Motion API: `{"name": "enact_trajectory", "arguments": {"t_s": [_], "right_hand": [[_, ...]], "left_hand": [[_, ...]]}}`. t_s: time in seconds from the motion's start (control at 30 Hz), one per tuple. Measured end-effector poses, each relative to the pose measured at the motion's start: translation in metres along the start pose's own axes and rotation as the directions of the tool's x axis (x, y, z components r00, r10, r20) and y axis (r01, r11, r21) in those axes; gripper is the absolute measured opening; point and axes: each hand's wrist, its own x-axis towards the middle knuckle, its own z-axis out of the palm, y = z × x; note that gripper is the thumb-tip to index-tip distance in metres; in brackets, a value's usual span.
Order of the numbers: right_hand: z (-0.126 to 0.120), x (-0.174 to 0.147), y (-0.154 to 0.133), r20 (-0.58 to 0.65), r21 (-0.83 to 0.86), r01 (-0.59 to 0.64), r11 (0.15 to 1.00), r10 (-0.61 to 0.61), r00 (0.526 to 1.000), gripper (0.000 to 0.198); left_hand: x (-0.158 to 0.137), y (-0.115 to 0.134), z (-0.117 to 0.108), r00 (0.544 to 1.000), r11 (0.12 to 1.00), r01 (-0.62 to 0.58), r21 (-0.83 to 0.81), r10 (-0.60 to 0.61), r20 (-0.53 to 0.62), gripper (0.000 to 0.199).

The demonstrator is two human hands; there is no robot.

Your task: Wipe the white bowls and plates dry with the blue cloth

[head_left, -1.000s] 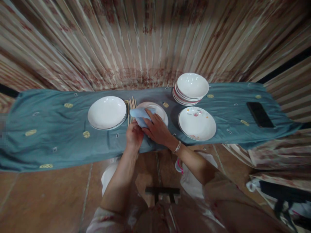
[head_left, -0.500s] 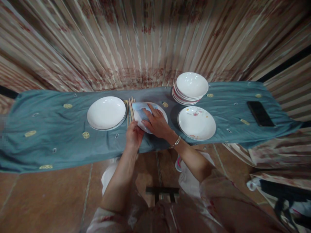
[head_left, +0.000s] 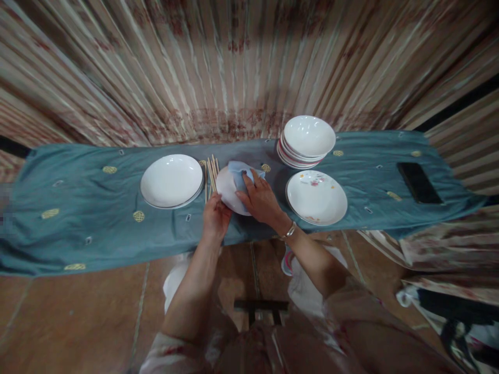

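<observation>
My left hand (head_left: 217, 214) grips the lower left edge of a white plate (head_left: 226, 188), its fingers closed on the rim and partly hidden beneath. Across the plate's right side my right hand (head_left: 262, 197) presses a light blue cloth (head_left: 238, 169) against the surface, fingers bent over the cloth. A bracelet circles the right wrist. Several wooden chopsticks (head_left: 212, 171) lie just left of this plate. Farther left sits a stack of white plates (head_left: 171, 181). To the right of my right hand is a stack of flower-patterned plates (head_left: 316, 200).
Behind the flowered plates stands a stack of white bowls (head_left: 309, 137), some with red bands. A black phone (head_left: 419, 183) lies toward the right end. A teal cloth with yellow pineapples (head_left: 101, 208) covers the narrow table. Pleated curtains (head_left: 241, 67) hang right behind it.
My right hand and the blue cloth have slid rightward across the plate, baring its left part. My left hand keeps its hold on the rim.
</observation>
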Motion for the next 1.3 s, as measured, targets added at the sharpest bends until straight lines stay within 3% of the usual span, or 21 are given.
{"name": "enact_trajectory", "arguments": {"t_s": [0.23, 0.4, 0.6, 0.83, 1.3], "right_hand": [[-0.008, -0.012, -0.005, 0.012, -0.061, -0.052, 0.997, 0.053, 0.999, 0.062], [-0.012, -0.02, -0.008, 0.006, -0.098, -0.063, 0.993, 0.064, 0.998, 0.055], [-0.016, -0.027, -0.01, -0.001, -0.099, 0.03, 0.995, -0.03, 1.0, 0.048], [-0.01, -0.029, -0.014, -0.049, -0.04, 0.105, 0.994, -0.107, 0.993, 0.046], [0.001, -0.006, -0.011, -0.056, 0.04, 0.132, 0.991, -0.129, 0.99, 0.051]], "left_hand": [[-0.002, 0.001, 0.001, 1.0, 1.0, 0.01, -0.006, -0.01, 0.007, 0.02], [-0.002, 0.0, 0.001, 1.0, 1.0, 0.007, 0.006, -0.007, 0.012, 0.021], [-0.002, 0.0, 0.003, 1.0, 1.0, -0.007, 0.024, 0.006, 0.006, 0.034], [-0.001, 0.0, 0.004, 0.999, 0.997, -0.043, 0.07, 0.041, 0.024, 0.036], [-0.001, 0.002, 0.005, 1.0, 1.0, -0.021, 0.013, 0.02, 0.012, 0.037]]}}
